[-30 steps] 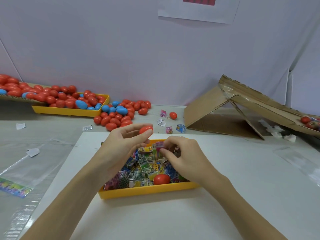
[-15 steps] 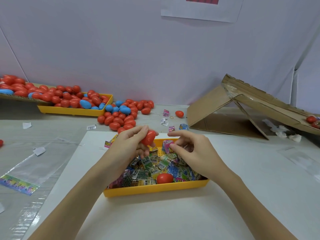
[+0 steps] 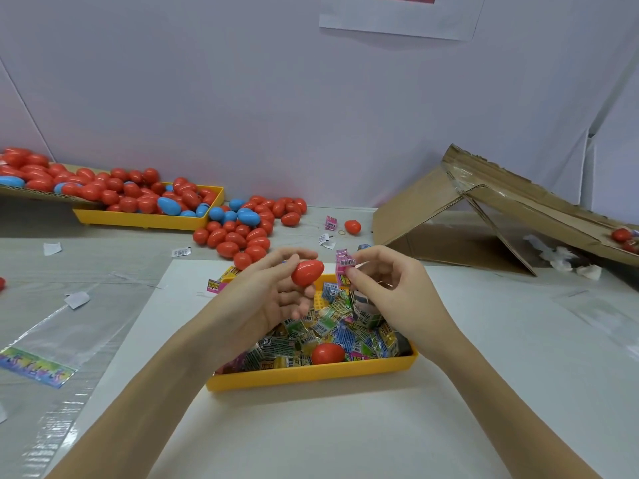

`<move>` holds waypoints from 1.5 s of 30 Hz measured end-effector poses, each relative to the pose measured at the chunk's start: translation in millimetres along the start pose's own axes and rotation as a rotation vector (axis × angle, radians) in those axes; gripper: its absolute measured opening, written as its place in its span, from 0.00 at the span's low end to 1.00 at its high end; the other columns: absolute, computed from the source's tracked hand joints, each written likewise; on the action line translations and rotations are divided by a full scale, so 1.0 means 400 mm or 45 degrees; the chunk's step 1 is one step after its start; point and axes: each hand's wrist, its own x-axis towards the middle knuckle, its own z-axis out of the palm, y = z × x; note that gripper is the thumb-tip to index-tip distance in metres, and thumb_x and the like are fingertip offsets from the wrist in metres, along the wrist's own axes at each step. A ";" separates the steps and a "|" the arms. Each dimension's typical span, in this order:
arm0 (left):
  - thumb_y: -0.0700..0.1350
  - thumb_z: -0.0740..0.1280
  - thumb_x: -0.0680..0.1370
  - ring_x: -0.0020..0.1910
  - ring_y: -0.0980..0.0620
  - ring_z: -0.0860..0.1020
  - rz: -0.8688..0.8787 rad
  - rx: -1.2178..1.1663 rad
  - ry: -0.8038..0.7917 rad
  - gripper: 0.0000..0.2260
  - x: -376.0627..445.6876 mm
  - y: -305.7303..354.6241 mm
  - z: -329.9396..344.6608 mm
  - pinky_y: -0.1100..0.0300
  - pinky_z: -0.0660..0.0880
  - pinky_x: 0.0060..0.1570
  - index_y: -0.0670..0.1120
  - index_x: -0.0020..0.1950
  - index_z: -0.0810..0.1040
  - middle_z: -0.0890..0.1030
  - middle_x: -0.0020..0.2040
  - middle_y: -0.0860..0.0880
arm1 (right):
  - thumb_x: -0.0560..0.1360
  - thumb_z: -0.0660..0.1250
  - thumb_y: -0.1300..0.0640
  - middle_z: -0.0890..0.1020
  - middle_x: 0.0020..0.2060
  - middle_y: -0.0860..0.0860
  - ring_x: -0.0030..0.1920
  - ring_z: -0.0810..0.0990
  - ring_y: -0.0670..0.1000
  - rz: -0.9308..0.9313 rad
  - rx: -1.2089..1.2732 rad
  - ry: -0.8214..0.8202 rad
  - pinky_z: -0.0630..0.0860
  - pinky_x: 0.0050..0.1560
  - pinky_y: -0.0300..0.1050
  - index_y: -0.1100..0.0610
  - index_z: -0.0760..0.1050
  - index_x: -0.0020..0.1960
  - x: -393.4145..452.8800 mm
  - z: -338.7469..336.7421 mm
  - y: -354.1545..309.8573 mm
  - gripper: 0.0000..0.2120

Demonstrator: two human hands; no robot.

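Observation:
My left hand (image 3: 266, 299) holds a red plastic egg (image 3: 307, 272) between thumb and fingers, above the far end of a yellow tray (image 3: 311, 373). My right hand (image 3: 390, 292) pinches a small pink packet (image 3: 344, 269) right beside the egg. The tray is full of small colourful wrapped packets (image 3: 332, 331), and another red egg (image 3: 327, 353) lies among them near the front wall.
A second yellow tray (image 3: 145, 219) heaped with red and blue eggs stands at the back left, with several loose eggs (image 3: 249, 229) spilling beside it. A folded cardboard ramp (image 3: 484, 216) leans at the back right. Clear plastic bags (image 3: 52, 340) lie at the left.
Both hands have risen from the tray. The right hand has lifted a pink packet out of the pile and brought it next to the egg in the left hand.

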 end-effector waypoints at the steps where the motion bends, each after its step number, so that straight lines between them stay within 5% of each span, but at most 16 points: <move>1: 0.50 0.63 0.84 0.30 0.49 0.76 0.004 0.043 0.029 0.11 0.001 -0.002 -0.002 0.61 0.74 0.27 0.46 0.56 0.82 0.78 0.36 0.42 | 0.79 0.72 0.54 0.85 0.38 0.45 0.42 0.84 0.45 -0.014 -0.011 0.005 0.86 0.40 0.50 0.48 0.82 0.54 0.000 0.000 0.000 0.04; 5: 0.55 0.68 0.78 0.27 0.48 0.77 -0.006 0.057 0.062 0.20 0.004 -0.005 0.011 0.61 0.74 0.24 0.39 0.56 0.79 0.78 0.34 0.41 | 0.79 0.72 0.54 0.85 0.39 0.46 0.43 0.84 0.48 -0.051 -0.044 0.038 0.85 0.37 0.45 0.51 0.83 0.52 -0.003 0.000 0.000 0.03; 10: 0.51 0.69 0.81 0.31 0.50 0.75 0.186 0.273 -0.143 0.12 -0.013 -0.011 0.014 0.63 0.73 0.30 0.43 0.54 0.83 0.76 0.37 0.44 | 0.80 0.71 0.53 0.85 0.40 0.50 0.44 0.85 0.51 -0.043 -0.017 0.058 0.84 0.36 0.43 0.50 0.83 0.52 -0.004 -0.001 -0.001 0.03; 15: 0.53 0.70 0.78 0.47 0.48 0.86 0.396 0.510 0.019 0.14 -0.017 -0.016 0.026 0.59 0.82 0.55 0.51 0.61 0.85 0.88 0.50 0.47 | 0.81 0.69 0.53 0.84 0.39 0.47 0.43 0.84 0.47 -0.110 -0.088 0.061 0.81 0.36 0.39 0.49 0.82 0.50 -0.004 -0.003 -0.005 0.03; 23: 0.53 0.68 0.79 0.41 0.47 0.84 0.436 0.418 -0.010 0.14 -0.022 -0.006 0.027 0.62 0.80 0.43 0.50 0.61 0.85 0.85 0.43 0.44 | 0.81 0.68 0.51 0.84 0.39 0.44 0.44 0.84 0.48 -0.156 -0.150 0.050 0.85 0.38 0.52 0.48 0.82 0.49 -0.006 0.002 -0.009 0.04; 45: 0.54 0.68 0.79 0.41 0.45 0.83 0.424 0.384 -0.093 0.14 -0.018 -0.007 0.025 0.61 0.80 0.43 0.49 0.60 0.85 0.84 0.47 0.44 | 0.80 0.70 0.53 0.84 0.38 0.45 0.44 0.84 0.50 -0.139 -0.170 -0.014 0.84 0.48 0.60 0.50 0.83 0.51 -0.013 0.001 -0.026 0.03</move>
